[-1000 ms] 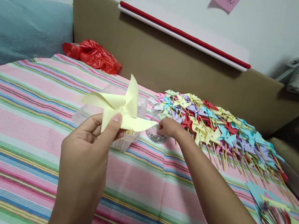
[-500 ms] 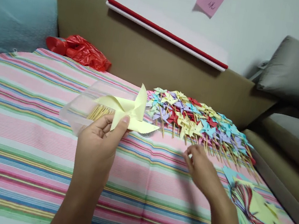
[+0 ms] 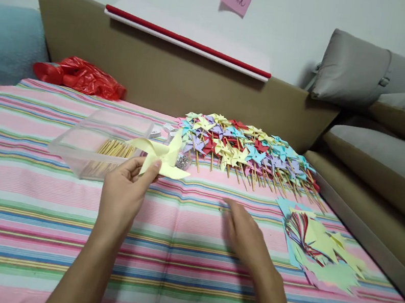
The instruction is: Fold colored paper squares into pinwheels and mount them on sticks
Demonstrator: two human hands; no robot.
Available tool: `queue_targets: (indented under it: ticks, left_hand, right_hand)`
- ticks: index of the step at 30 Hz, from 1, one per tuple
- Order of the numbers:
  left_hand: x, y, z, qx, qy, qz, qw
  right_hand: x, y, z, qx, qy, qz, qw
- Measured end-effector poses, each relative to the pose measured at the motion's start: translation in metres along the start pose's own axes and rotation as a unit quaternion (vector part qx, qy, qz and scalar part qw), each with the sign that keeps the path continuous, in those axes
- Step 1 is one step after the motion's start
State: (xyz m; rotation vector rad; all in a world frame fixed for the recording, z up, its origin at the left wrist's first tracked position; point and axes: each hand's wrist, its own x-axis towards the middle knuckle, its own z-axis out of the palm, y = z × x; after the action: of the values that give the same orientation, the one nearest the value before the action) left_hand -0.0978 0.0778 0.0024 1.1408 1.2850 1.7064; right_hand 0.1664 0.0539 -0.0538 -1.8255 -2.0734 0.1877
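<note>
My left hand [image 3: 124, 187] pinches a pale yellow paper pinwheel [image 3: 164, 158] between thumb and fingers, with its blades facing up and no stick visible on it. Behind that hand is a clear plastic box [image 3: 67, 147] with a bundle of thin wooden sticks [image 3: 115, 150] in it. A small clear container of shiny metal bits [image 3: 182, 161] sits just right of the pinwheel, partly covered by it. My right hand [image 3: 245, 233] is low over the striped cloth, forefinger stretched and thumb apart. A tiny dark speck [image 3: 221, 209] shows beside its fingertips; what it is, I cannot make out.
Many finished pinwheels on sticks [image 3: 248, 154] lie heaped at the back right. Cut paper sheets [image 3: 326, 244] are stacked at the right. A red plastic bag [image 3: 83, 75] rests at the back left. Grey cushions [image 3: 359, 71] and a brown board [image 3: 182, 88] border the cloth.
The camera view has turned right. My right hand has moved lower and nearer to the left hand, and its pinched fingers have parted. The left hand still holds the pinwheel.
</note>
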Motion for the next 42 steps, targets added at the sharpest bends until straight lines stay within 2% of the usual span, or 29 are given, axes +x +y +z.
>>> queue_targets:
  ticks: [4, 7, 11, 14, 17, 19, 21, 23, 25, 30, 35, 42]
  left_hand:
    - [0.000, -0.010, 0.013, 0.009, -0.032, -0.003, 0.999]
    - [0.000, -0.013, 0.020, 0.024, -0.049, 0.002, 0.998]
    - [-0.003, -0.013, 0.022, 0.036, -0.060, -0.006, 0.998]
    - [-0.005, -0.015, 0.023, 0.043, -0.069, -0.011, 0.997]
    - [-0.007, -0.018, 0.023, 0.051, -0.080, -0.010, 0.995]
    - [-0.010, -0.019, 0.025, 0.055, -0.089, -0.008, 0.994]
    - [-0.013, -0.020, 0.029, 0.056, -0.103, -0.008, 0.993]
    - [-0.019, -0.020, 0.034, 0.070, -0.121, 0.000, 0.990]
    - [-0.026, -0.019, 0.040, 0.105, -0.136, 0.017, 0.985]
    - [-0.040, -0.016, 0.052, 0.160, -0.163, 0.039, 0.973]
    - [-0.043, -0.016, 0.056, 0.155, -0.173, 0.041, 0.972]
    - [-0.046, -0.016, 0.057, 0.200, -0.152, 0.080, 0.965]
  right_hand:
    - [-0.017, -0.012, 0.019, -0.103, -0.053, -0.027, 0.993]
    - [-0.016, -0.018, 0.025, -0.136, -0.052, -0.009, 0.989]
    - [-0.010, -0.020, 0.019, -0.117, -0.030, 0.000, 0.993]
    - [-0.005, -0.019, 0.010, -0.083, -0.021, 0.050, 0.995]
    - [-0.002, -0.018, 0.001, -0.015, 0.026, 0.110, 0.993]
    - [-0.001, -0.020, -0.004, 0.110, 0.092, 0.109, 0.984]
    - [0.000, -0.027, -0.009, 0.294, 0.128, 0.090, 0.943]
    - [0.000, -0.036, -0.013, 0.449, 0.126, 0.071, 0.882]
    - [0.000, -0.046, -0.016, 0.519, 0.124, 0.054, 0.844]
    - [-0.001, -0.057, -0.017, 0.525, 0.174, 0.001, 0.833]
    - [-0.002, -0.052, -0.019, 0.551, 0.170, 0.049, 0.815]
    - [-0.002, -0.053, -0.018, 0.534, 0.135, 0.083, 0.830]
